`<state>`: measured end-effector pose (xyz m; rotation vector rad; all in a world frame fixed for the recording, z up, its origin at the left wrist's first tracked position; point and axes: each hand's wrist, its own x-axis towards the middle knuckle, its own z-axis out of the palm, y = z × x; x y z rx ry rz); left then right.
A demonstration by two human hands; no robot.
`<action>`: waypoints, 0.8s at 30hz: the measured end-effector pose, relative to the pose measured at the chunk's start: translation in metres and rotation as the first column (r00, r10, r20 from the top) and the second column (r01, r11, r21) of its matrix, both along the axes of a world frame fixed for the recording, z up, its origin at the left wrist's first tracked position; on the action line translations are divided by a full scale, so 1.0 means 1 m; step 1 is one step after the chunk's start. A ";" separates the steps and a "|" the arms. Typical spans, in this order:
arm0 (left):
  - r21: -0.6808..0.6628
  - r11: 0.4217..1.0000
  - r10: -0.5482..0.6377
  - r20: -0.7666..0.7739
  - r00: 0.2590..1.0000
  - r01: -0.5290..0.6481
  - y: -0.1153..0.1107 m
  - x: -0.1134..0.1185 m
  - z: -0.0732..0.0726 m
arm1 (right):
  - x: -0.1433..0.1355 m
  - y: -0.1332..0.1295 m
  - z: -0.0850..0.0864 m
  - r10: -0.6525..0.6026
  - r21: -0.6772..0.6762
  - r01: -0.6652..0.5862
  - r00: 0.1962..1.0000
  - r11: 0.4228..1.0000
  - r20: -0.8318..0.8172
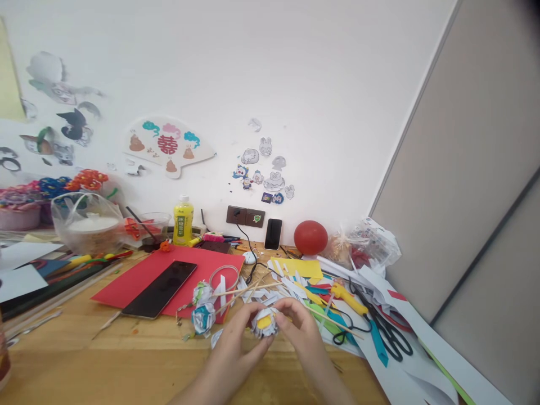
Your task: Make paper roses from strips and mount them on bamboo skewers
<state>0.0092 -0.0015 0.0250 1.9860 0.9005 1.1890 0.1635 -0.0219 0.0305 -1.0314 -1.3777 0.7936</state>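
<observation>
Cupping the paper flower (265, 324), yellow centre (264, 321) toward me, between my left hand (243, 336) and right hand (297, 327), both curled snugly on it, neither nearer.

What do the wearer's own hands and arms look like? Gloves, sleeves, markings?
Left hand and right hand: bare, no gloves or rings visible. Left forearm and right forearm: bare as far as the frame shows, no sleeve, watch or bracelet. Nail details too small to tell.

Wooden table (139, 360); red sheet (196, 288); white paper strips (292, 290)
</observation>
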 end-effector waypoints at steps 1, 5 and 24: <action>-0.009 1.000 -0.004 0.014 1.000 0.004 0.001 0.000 -0.001 | 0.001 -0.001 0.000 -0.064 0.058 0.060 0.996 0.996 0.060; -0.028 0.999 0.023 0.069 0.997 -0.021 0.004 0.002 -0.004 | 0.004 -0.007 0.003 -0.328 0.459 0.157 0.889 0.875 0.321; 0.150 0.982 0.121 -0.047 0.992 -0.113 -0.002 0.000 -0.007 | -0.010 -0.015 0.000 -0.678 0.713 0.205 0.560 0.670 0.476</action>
